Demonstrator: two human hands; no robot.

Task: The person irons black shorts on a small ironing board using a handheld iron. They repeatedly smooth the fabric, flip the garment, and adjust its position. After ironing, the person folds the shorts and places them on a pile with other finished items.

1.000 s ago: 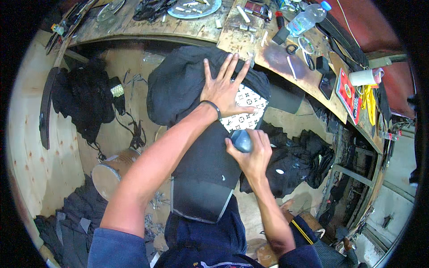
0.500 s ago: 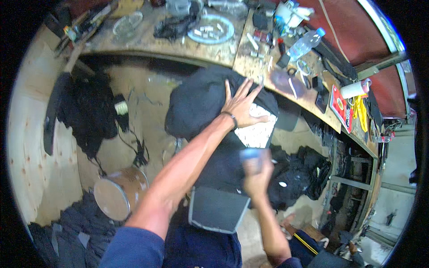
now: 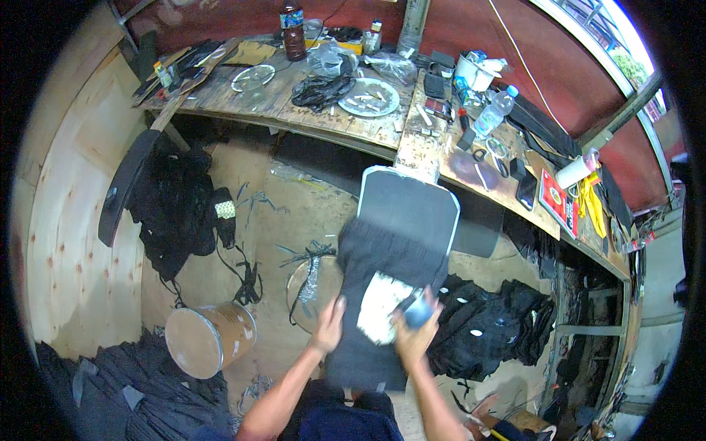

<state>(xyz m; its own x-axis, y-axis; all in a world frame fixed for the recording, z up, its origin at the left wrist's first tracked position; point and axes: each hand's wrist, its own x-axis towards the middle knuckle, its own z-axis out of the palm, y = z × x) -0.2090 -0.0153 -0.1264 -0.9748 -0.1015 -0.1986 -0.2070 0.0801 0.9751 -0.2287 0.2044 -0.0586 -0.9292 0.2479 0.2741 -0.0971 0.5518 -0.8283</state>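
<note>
A black cloth garment point(image 3: 360, 250) lies over a long grey board point(image 3: 408, 192) with a rounded, light-edged far end. A white patterned patch point(image 3: 382, 301) shows on the cloth. My left hand point(image 3: 331, 327) is at the garment's left edge, its fingers closed on the cloth there. To the right of the patch, my right hand point(image 3: 417, 336) grips a small blue object point(image 3: 419, 312). Motion blurs that object, so its kind cannot be made out.
The wooden workbench point(image 3: 283, 103) across the back holds a plate point(image 3: 368, 97), bottles and a phone point(image 3: 526, 189). Black garments point(image 3: 489, 327) are heaped to the right, and dark cloth point(image 3: 147, 389) lies at lower left beside a round drum point(image 3: 195, 342). Another person's foot point(image 3: 485, 406) shows at lower right.
The garment has slid toward me along the board, baring its far end. My left hand has left the cloth's top, where it lay spread, for the left edge. The right hand still holds the blue object.
</note>
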